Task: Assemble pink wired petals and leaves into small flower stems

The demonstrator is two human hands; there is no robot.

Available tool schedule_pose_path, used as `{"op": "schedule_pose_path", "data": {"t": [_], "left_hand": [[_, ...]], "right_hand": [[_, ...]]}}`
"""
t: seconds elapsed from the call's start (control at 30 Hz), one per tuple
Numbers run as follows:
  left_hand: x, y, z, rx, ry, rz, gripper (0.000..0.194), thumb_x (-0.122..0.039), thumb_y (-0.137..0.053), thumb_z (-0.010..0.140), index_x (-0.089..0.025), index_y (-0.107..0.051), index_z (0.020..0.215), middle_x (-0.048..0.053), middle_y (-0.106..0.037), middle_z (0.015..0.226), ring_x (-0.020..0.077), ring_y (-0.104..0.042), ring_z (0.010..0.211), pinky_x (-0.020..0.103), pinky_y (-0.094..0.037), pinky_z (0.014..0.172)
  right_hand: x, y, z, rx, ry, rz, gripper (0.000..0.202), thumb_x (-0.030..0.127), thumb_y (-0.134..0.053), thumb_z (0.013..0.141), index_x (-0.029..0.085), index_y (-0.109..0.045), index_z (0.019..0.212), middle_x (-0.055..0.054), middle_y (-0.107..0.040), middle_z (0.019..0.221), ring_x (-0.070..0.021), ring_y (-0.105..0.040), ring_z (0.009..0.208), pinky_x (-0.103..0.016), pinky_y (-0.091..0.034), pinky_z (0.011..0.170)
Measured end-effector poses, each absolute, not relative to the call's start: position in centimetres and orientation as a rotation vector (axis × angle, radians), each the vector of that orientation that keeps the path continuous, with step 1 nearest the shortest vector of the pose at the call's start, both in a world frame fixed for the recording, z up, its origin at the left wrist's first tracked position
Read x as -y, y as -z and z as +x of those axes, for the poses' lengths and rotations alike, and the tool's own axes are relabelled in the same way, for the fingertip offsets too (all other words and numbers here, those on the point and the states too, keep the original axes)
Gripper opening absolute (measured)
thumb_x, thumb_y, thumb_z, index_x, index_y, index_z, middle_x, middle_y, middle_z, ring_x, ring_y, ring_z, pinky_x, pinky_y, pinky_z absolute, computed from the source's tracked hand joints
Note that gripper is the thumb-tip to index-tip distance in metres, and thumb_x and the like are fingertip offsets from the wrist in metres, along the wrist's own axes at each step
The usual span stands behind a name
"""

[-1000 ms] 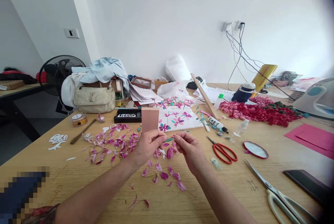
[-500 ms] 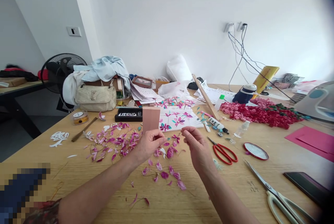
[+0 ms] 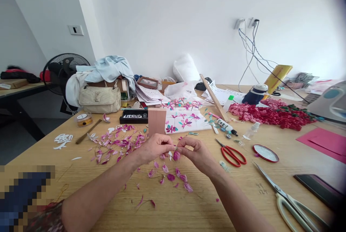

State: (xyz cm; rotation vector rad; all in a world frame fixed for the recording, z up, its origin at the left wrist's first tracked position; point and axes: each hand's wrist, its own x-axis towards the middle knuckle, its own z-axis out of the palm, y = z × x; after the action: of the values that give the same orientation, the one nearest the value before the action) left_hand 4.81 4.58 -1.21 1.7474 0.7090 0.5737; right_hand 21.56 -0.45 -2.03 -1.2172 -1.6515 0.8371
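My left hand (image 3: 156, 149) and my right hand (image 3: 196, 155) meet fingertip to fingertip above the middle of the table, each in a pinch. Between them is the thin stem of a small magenta fabric flower (image 3: 180, 138), mostly hidden by my fingers, with a bit of green at the fingertips. Loose pink and purple petals (image 3: 171, 177) lie on the wood just below my hands. A larger heap of wired petals (image 3: 116, 145) spreads to the left. Behind my left hand stands a wooden block (image 3: 157, 120), beside a white sheet (image 3: 205, 125) bearing finished-looking flowers.
Red-handled scissors (image 3: 234, 156), a round red-rimmed dish (image 3: 265, 153), large shears (image 3: 281, 192) and a dark phone-like slab (image 3: 319, 188) lie to the right. Glue and spray bottles (image 3: 251, 131) stand nearby. At the back left are a beige handbag (image 3: 100, 99) and a black case (image 3: 133, 116).
My hands were apart, with the magenta flower showing between them; now the fingertips touch. The right hand has moved left and slightly down, covering most of the flower.
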Motion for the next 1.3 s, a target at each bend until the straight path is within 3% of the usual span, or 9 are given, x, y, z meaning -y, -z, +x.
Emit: {"op": "schedule_pose_path", "data": {"t": [0.23,0.33,0.47,0.8,1.07,1.3], "left_hand": [[-4.9,1.2,4.5,-0.699,-0.598,1.575,0.034,-0.044,-0.055,0.073,-0.011,-0.056,0.066,0.0,-0.054,0.057,0.0082,-0.05,0.05,0.019,-0.035,0.047],[-5.2,1.5,4.2,-0.646,-0.678,1.505,0.041,-0.049,-0.048,0.077,-0.01,-0.058,0.074,0.002,-0.054,0.064,0.0087,-0.051,0.055,0.021,-0.039,0.054],[-5.1,1.7,4.3,-0.601,-0.713,1.551,0.044,-0.051,-0.042,0.081,-0.01,-0.055,0.072,0.001,-0.051,0.061,0.0083,-0.048,0.054,0.02,-0.037,0.053],[-4.3,2.3,5.2,-0.631,-0.696,1.617,0.031,-0.041,-0.053,0.076,-0.013,-0.048,0.064,-0.003,-0.044,0.053,0.0068,-0.042,0.049,0.018,-0.032,0.047],[-4.0,1.3,5.1,-0.557,-0.717,1.656,0.033,-0.045,-0.049,0.078,-0.013,-0.049,0.071,-0.002,-0.046,0.059,0.0073,-0.042,0.052,0.018,-0.035,0.047],[-3.9,0.3,5.6,-0.726,-0.832,1.774,0.023,-0.034,-0.056,0.07,-0.013,-0.05,0.061,-0.005,-0.043,0.049,0.0066,-0.038,0.047,0.018,-0.029,0.044]], "right_hand": [[0.3,2.5,21.6,1.353,-1.188,-1.119,0.025,0.04,-0.068,0.064,0.017,-0.059,0.059,0.002,-0.053,0.053,-0.0115,-0.045,0.052,-0.023,-0.033,0.053],[0.3,2.4,21.6,1.274,-1.224,-1.101,0.024,0.039,-0.069,0.065,0.018,-0.059,0.06,0.002,-0.055,0.053,-0.0112,-0.046,0.05,-0.024,-0.034,0.052],[0.4,2.3,21.5,1.255,-1.239,-1.088,0.023,0.037,-0.069,0.065,0.017,-0.059,0.059,0.002,-0.056,0.053,-0.0107,-0.047,0.05,-0.023,-0.034,0.052],[0.5,2.7,21.4,1.284,-1.295,-0.981,0.019,0.032,-0.069,0.068,0.016,-0.06,0.061,0.002,-0.056,0.056,-0.0097,-0.046,0.055,-0.022,-0.034,0.056],[0.3,3.1,21.3,1.316,-1.237,-0.986,0.021,0.034,-0.068,0.069,0.015,-0.06,0.064,0.002,-0.054,0.054,-0.0101,-0.047,0.051,-0.022,-0.034,0.051],[0.6,2.5,20.6,1.366,-1.179,-0.967,0.024,0.036,-0.067,0.068,0.015,-0.058,0.063,0.004,-0.048,0.054,-0.0078,-0.041,0.049,-0.021,-0.032,0.05]]}}
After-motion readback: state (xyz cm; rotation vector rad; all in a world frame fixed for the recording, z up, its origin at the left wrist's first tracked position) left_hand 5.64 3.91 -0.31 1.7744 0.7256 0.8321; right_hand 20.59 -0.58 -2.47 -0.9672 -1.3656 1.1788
